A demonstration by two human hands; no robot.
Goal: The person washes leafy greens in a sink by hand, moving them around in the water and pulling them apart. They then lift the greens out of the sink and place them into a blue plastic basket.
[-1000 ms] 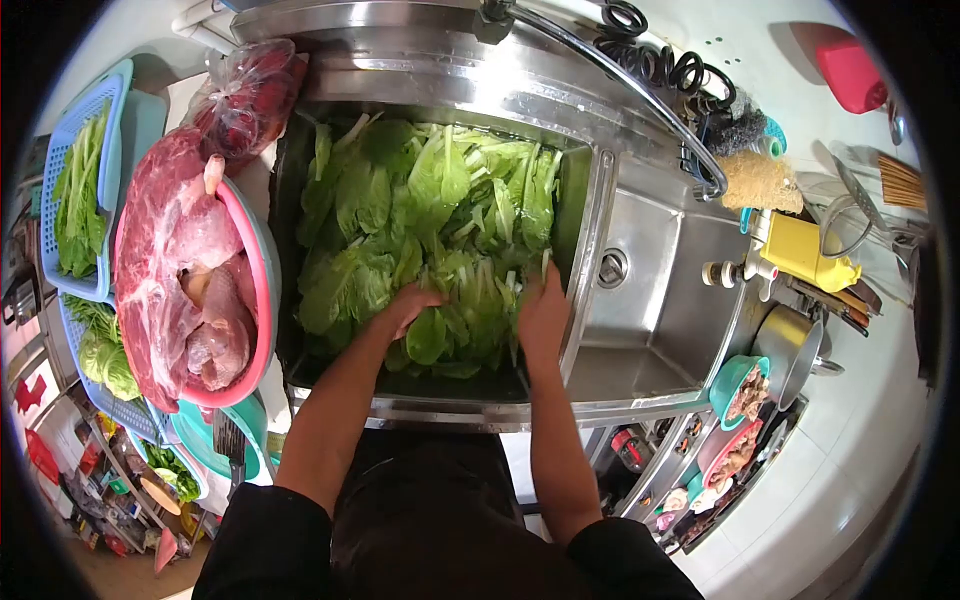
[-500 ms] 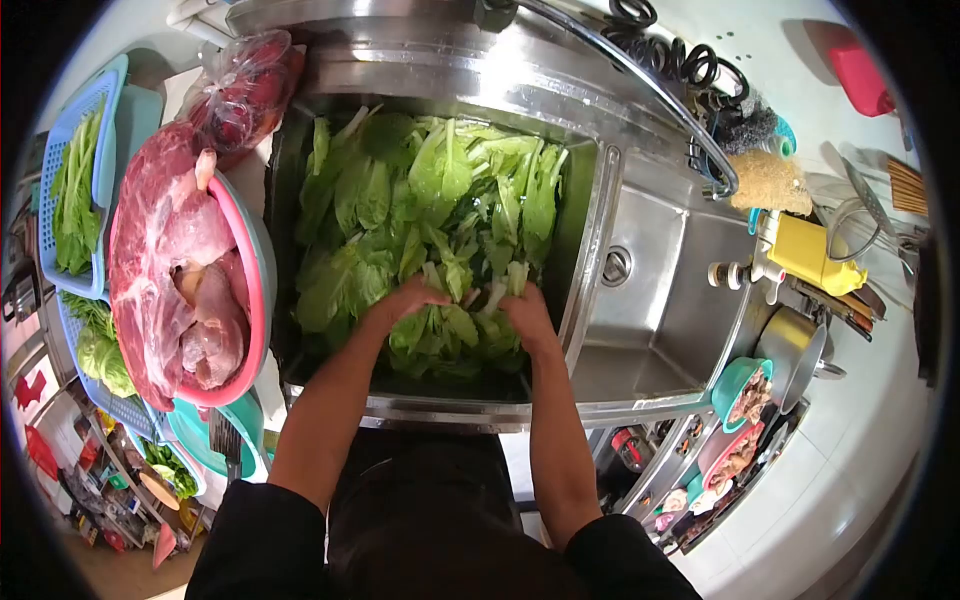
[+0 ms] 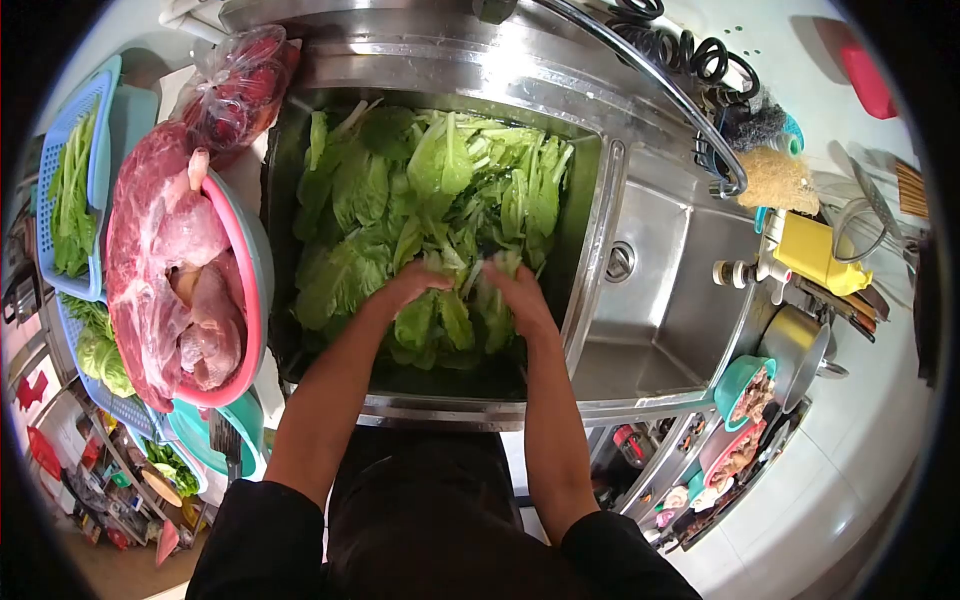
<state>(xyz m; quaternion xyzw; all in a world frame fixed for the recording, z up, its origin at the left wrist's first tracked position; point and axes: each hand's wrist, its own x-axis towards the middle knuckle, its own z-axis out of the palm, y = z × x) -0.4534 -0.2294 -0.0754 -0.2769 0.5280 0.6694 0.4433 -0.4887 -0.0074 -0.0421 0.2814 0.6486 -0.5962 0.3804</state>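
- The leafy greens point(image 3: 430, 190) fill the sink basin point(image 3: 592, 230).
- The left hand point(image 3: 405, 287) and right hand point(image 3: 515, 292), fingers curled, squeeze one clump between them near the front.
- Likely step: gathering a bunch (probably rinsing). Lifting it would need firm pressure from both sides.
- Raw meat point(image 3: 160, 260) sits beside the basin.

Leafy greens point(image 3: 400, 190) hide the fingertips of the left hand point(image 3: 405, 287) and right hand point(image 3: 517, 292).

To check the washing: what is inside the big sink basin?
Green leaves fill the basin; the left hand and right hand reach into them. What lies under the leaves is covered.
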